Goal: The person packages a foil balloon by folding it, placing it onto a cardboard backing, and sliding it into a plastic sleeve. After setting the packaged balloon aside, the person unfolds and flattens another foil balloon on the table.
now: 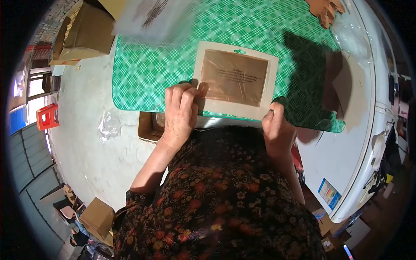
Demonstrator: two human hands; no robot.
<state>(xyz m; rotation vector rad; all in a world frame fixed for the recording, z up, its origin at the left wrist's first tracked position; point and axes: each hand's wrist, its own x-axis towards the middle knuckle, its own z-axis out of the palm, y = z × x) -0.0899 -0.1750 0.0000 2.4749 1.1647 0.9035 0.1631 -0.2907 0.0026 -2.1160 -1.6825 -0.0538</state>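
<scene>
A flat cream cardboard package (269, 82) with a hang hole at its far edge lies over the green checked tabletop. Its large middle panel (234, 78) is brown and glossy like plastic film, with several lines of dark print too small to read. My left hand (180, 110) is closed at the package's near left corner, its fingers curled in. At the near right corner, my right hand (278, 125) pinches the edge between thumb and fingers. Both forearms come up from below, in front of a dark floral garment.
The green checked table (147, 78) has translucent plastic bags (156, 19) at its far left and crumpled plastic (353, 37) at the far right. An open carton (147, 128) stands under the near edge. A white appliance (342, 173) borders the right; a red stool (47, 117) stands left.
</scene>
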